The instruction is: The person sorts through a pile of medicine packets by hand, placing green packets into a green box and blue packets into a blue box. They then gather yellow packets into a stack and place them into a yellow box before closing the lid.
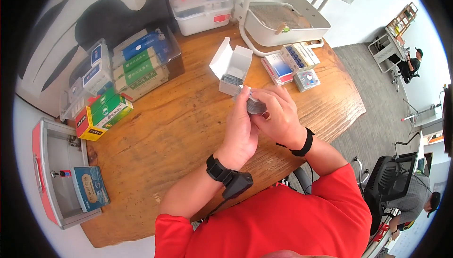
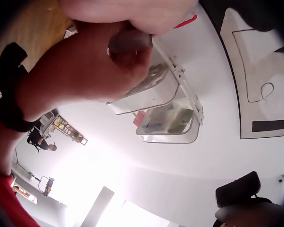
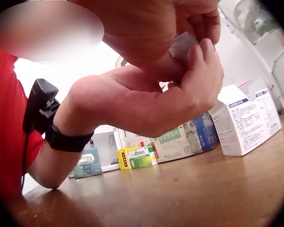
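Both hands meet over the table around a small stack of grey sachets (image 1: 256,106). My left hand (image 1: 241,133) grips the stack from the left, thumb up along its edge. From the other side, my right hand (image 1: 281,114) holds it with curled fingers. In the right wrist view a grey piece of the stack (image 3: 182,46) shows between the hands; most of it is hidden by fingers. Just beyond the hands stands a white carton (image 1: 242,60) with its flap up and more grey sachets (image 1: 231,79) inside.
Medicine boxes (image 1: 278,68) and a small clear case (image 1: 307,80) sit right of the carton. Clear bins (image 1: 174,53), a yellow-green box (image 1: 96,121) and a blue box (image 1: 90,188) line the left. A red-handled case (image 1: 202,12) and white rack (image 1: 264,38) stand behind.
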Demonstrator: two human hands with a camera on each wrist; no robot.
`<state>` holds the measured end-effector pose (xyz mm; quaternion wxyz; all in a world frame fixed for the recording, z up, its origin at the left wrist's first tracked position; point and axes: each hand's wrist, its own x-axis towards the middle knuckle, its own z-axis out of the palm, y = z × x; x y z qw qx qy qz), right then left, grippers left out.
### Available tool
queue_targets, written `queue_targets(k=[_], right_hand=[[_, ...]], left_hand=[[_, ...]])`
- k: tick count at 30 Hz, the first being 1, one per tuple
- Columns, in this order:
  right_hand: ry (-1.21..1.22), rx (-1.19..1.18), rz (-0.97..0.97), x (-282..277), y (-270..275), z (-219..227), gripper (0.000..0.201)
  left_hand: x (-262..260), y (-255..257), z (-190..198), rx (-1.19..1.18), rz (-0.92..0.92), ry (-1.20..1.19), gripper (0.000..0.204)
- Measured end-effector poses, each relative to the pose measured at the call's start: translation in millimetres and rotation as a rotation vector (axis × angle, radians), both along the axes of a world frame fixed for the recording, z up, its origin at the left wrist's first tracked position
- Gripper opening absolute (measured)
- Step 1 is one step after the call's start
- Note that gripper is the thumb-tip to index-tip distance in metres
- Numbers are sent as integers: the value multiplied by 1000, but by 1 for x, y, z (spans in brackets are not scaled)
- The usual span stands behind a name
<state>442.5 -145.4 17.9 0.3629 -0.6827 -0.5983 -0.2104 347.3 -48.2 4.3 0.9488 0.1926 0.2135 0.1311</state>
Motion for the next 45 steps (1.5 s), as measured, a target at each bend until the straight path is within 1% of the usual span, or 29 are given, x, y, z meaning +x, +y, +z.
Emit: queue_targets(k=[2,4,5,6,7,8,10,13,15,17,19,20,21,22,23,24,25,26,27,28,29,30,32,33,35,37,39,41,45], right_hand=[[17,18,6,2,2,2,56],[231,-9,-57,6,1,4,52],[228,-34,-100,13,2,8,48],[225,-35,-102,17,4,12,48],[346,-26,-130,20,7,15,47],[468,-16,-157,24,10,18,46],[473,-32,-162,31,16,20,44],[475,15,-162,47,25,17,45],[649,47,-168,65,33,11,45],[603,37,-190,72,41,14,46],[556,29,-211,75,49,17,46],[540,-25,-215,75,52,19,46],[524,-79,-220,76,55,20,46],[524,-77,-221,77,60,19,46],[459,-109,-217,78,64,17,46],[393,-141,-212,79,68,15,45],[395,-140,-214,78,71,15,45],[322,-141,-181,78,74,17,43],[249,-141,-148,78,77,17,41],[250,-141,-149,78,80,16,41],[184,-171,-146,79,82,16,38],[118,-201,-142,79,84,15,35],[70,-232,-156,77,86,15,33],[21,-262,-170,76,86,15,30],[-4,-287,-173,78,88,10,29],[-29,-312,-174,80,89,6,28],[3,-456,-203,82,91,4,39],[3,-485,-207,82,94,4,39],[-14,-563,-234,88,99,-2,39]], left_hand=[[0,3,-1,8,-2,-4,38],[-1,11,-4,76,-89,-34,38],[-3,14,-6,75,-89,-37,38],[-5,19,-7,80,-98,12,38],[-7,22,-8,84,-107,63,39],[-8,24,-7,83,-107,62,39],[-8,30,-4,118,-96,87,48],[-8,36,-10,146,-33,110,42],[-7,44,-24,187,4,116,40],[-9,53,-32,228,45,123,38],[-10,61,-36,329,184,199,34],[-9,65,-41,329,184,198,34],[-7,69,-46,443,262,219,34],[-6,72,-46,557,339,240,34],[-6,73,-45,615,348,270,35],[-6,74,-45,617,345,270,35],[-5,75,-45,679,348,274,34],[-5,76,-46,741,350,277,35],[-3,76,-48,742,349,278,35],[0,76,-52,812,372,293,35],[3,75,-56,881,395,307,36],[4,76,-61,881,394,307,36],[6,77,-65,843,343,254,51],[6,77,-68,843,343,255,51],[6,76,-65,893,345,260,52],[4,76,-61,881,336,250,52],[3,75,-60,870,328,240,52],[3,75,-59,873,308,229,46],[2,74,-58,867,298,234,48]])
